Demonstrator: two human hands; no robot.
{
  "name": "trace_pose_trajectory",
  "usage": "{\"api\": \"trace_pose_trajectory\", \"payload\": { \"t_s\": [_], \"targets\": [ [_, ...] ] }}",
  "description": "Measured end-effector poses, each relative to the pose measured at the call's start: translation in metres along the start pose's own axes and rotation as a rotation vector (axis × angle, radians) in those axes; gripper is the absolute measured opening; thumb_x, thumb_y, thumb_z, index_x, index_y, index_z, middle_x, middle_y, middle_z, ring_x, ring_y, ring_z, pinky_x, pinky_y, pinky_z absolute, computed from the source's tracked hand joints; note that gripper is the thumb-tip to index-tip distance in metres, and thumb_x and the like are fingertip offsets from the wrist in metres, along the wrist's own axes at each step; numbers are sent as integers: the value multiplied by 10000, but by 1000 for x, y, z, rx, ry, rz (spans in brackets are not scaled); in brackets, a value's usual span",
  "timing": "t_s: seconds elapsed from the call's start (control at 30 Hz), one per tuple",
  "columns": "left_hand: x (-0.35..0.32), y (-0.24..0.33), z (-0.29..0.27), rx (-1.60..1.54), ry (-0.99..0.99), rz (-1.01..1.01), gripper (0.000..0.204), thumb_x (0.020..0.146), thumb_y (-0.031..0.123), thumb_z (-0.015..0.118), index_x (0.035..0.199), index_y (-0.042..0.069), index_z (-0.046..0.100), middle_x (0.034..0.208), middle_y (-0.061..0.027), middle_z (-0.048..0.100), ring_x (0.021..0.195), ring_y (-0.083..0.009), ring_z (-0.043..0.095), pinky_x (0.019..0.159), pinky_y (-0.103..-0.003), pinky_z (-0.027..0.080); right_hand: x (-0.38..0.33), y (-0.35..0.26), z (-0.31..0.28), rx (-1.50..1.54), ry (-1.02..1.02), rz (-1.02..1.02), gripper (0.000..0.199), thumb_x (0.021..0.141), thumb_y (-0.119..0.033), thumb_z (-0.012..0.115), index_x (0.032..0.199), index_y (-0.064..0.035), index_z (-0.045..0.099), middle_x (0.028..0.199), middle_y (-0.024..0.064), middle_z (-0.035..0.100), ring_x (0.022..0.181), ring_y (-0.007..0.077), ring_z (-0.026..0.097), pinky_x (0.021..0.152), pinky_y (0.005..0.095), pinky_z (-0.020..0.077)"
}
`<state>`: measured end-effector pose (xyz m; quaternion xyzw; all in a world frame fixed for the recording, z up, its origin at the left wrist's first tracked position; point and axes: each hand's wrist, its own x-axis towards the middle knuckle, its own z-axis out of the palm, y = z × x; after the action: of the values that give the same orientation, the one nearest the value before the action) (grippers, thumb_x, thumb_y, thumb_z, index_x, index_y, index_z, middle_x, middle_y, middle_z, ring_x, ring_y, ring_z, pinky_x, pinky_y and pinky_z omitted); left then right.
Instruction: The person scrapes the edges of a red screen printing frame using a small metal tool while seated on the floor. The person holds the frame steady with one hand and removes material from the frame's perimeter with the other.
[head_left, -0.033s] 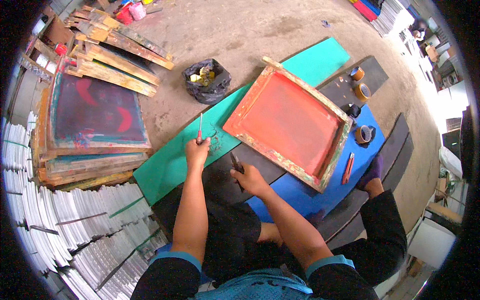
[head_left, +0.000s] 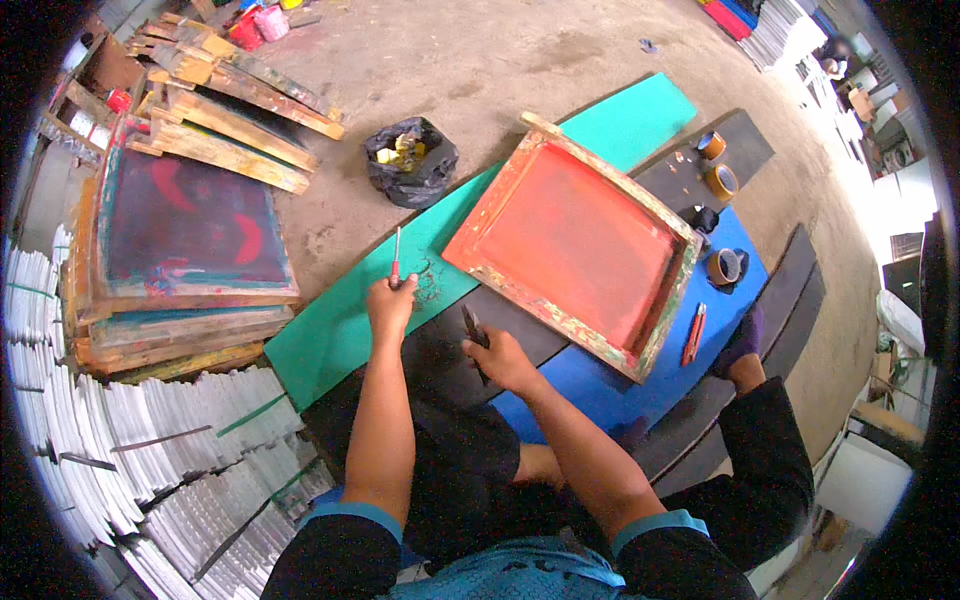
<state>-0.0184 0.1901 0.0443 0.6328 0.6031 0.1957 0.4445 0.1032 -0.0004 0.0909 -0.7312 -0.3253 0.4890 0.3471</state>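
My left hand (head_left: 390,302) is closed round the red handle of a screwdriver (head_left: 396,262), its thin metal shaft pointing away from me over the green board (head_left: 340,325). Small dark scraps (head_left: 430,286) lie on that board just right of the hand. In my right hand (head_left: 505,360) is a dark tool that looks like pliers (head_left: 472,322), held above a black board. Right of both hands lies a paint-stained wooden screen-printing frame (head_left: 575,250) with red mesh, resting across the boards; neither hand touches it.
A red cutter knife (head_left: 694,335) lies on the blue board (head_left: 610,405). Tape rolls (head_left: 721,182) sit farther right. A black bag (head_left: 412,180) stands beyond the green board. More screen frames (head_left: 195,225) and stacked white sheets (head_left: 190,425) fill the left.
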Motion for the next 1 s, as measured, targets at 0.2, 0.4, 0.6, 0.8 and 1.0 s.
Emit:
{"api": "trace_pose_trajectory", "payload": {
  "t_s": [0.2, 0.4, 0.6, 0.8, 1.0],
  "targets": [
    [-23, 33, 13, 244, -54, 157, 437, 852, 340, 714, 667, -30, 572, 616, -183, 594, 571, -331, 597, 564, -443, 429, -35, 37, -34, 90, 96, 221, 356, 920, -309, 624, 993, 39, 607, 758, 111, 655, 679, 189, 632, 631, 364, 506],
    [-42, 44, 42, 286, -219, 278, 434, 850, 345, 710, 684, -35, 583, 640, -191, 611, 593, -346, 607, 575, -447, 437, -63, 88, -70, 61, 201, 274, 339, 948, -304, 597, 962, 35, 593, 763, 98, 646, 646, 166, 636, 562, 333, 508],
    [-62, 54, 52, 324, -313, 298, 440, 857, 373, 695, 694, -23, 593, 651, -193, 614, 623, -368, 615, 578, -459, 445, -68, 91, -84, 137, 214, 305, 319, 947, -280, 596, 928, 37, 575, 753, 109, 638, 620, 179, 641, 513, 346, 504],
    [-67, 51, 59, 298, -359, 285, 436, 855, 376, 692, 704, -22, 600, 660, -203, 623, 653, -387, 633, 590, -470, 453, -62, 78, -90, 118, 185, 344, 319, 943, -278, 591, 897, 37, 561, 726, 116, 631, 585, 203, 639, 506, 358, 506],
    [-70, 54, 57, 296, -359, 294, 450, 849, 379, 694, 694, -28, 584, 663, -217, 623, 654, -399, 631, 586, -476, 448, -64, 74, -85, -220, 324, 272, 353, 944, -305, 521, 979, 34, 611, 803, 274, 666, 752, 419, 676, 673, 549, 522]
  ]
}}
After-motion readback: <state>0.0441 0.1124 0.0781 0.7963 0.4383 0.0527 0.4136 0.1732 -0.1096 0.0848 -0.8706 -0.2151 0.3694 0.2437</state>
